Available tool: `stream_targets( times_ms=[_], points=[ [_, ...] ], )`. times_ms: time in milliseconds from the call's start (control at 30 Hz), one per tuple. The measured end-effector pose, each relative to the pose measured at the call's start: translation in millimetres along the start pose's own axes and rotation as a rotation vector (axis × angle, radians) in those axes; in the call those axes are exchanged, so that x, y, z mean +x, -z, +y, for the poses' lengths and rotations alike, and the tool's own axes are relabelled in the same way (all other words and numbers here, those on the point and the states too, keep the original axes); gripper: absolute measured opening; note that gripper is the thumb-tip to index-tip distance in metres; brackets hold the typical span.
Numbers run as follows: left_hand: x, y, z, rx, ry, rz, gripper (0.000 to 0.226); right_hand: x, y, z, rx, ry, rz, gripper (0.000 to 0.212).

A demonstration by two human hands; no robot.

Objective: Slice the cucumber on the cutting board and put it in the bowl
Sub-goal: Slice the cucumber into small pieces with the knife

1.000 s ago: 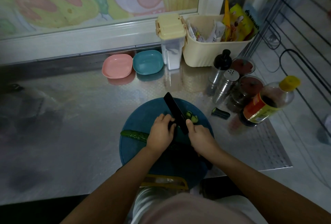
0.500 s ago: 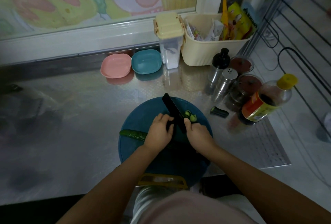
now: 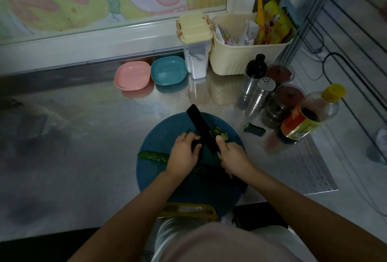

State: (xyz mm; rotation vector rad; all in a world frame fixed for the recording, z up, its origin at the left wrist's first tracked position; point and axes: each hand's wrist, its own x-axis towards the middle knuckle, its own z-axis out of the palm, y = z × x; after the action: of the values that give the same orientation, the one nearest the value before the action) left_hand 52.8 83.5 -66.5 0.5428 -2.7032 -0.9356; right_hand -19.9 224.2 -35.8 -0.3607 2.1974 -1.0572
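Left hand (image 3: 183, 152): fingers curled down over the cucumber (image 3: 152, 156), pinning it to the board. Only the uncut length shows, sticking out toward 9 o'clock; the cut end is hidden under my knuckles.

Right hand (image 3: 234, 157): wrapped round the handle of the black knife (image 3: 201, 127), thumb riding up against the blade. Blade points toward 11 o'clock, hard beside my left fingertips.

A few slices (image 3: 222, 134) lie just beside the blade at 1 o'clock, on the round blue cutting board (image 3: 167, 127).

Step in hand, by my reading: slicing, early on, as most of the cucumber is whole and nothing has been moved to a bowl.

Next move calls for: walking the left fingers back toward 9 o'clock, tips tucked, then a straight downward cut. Light is poor, so go slow.

Further out: pink bowl (image 3: 132, 75) and teal bowl (image 3: 168, 70) side by side at 11–12 o'clock, well apart from the board, at the back of the steel counter (image 3: 94, 146). A cut-off end (image 3: 254, 129) sits off the board at 2 o'clock, near the shaker (image 3: 262, 92) and sauce bottle (image 3: 310, 115).
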Motion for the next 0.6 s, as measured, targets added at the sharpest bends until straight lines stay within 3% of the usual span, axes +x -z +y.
stream_targets(
  times_ms=[600],
  points=[
    [-0.1,-0.7,-2.8,0.026,-0.028,-0.002,0.015,5.6,-12.1,-8.3,-0.108,-0.052,-0.008,0.061]
  ],
)
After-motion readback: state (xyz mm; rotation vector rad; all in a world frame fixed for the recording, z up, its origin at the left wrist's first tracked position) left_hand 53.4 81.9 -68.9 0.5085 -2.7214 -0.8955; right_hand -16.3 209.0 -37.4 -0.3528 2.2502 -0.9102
